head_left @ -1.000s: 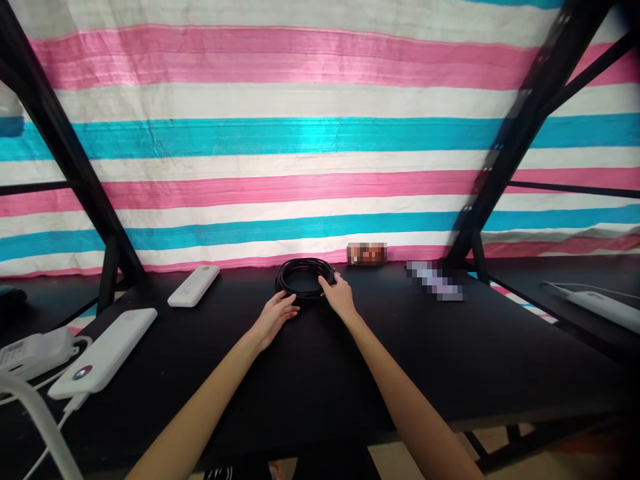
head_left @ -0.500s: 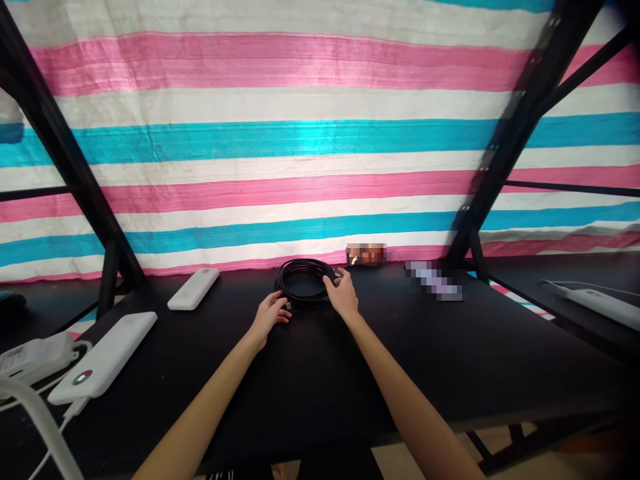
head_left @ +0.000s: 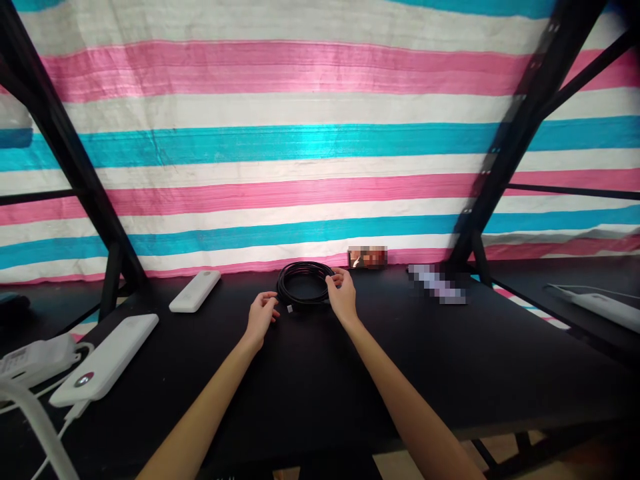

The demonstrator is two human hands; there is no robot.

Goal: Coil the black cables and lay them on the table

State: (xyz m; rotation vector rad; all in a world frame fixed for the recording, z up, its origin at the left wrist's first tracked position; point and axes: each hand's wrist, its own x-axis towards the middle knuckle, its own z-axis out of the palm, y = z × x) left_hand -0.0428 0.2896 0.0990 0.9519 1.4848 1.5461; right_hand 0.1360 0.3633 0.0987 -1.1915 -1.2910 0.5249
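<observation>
As right hand [head_left: 343,297] grips cable coil [head_left: 303,266], left hand [head_left: 261,315] half-open — beside.

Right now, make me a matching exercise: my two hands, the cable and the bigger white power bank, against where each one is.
Things
1. left hand
2. right hand
3. coiled black cable
4. larger white power bank

Places
A. lying flat at the far middle of the black table
B. near left corner, white cord plugged in
C. fingers closed on the coil's right edge
D. open, just short of the coil's lower left

Pairs: 1-D, 2-C, 3-A, 4-B
</observation>
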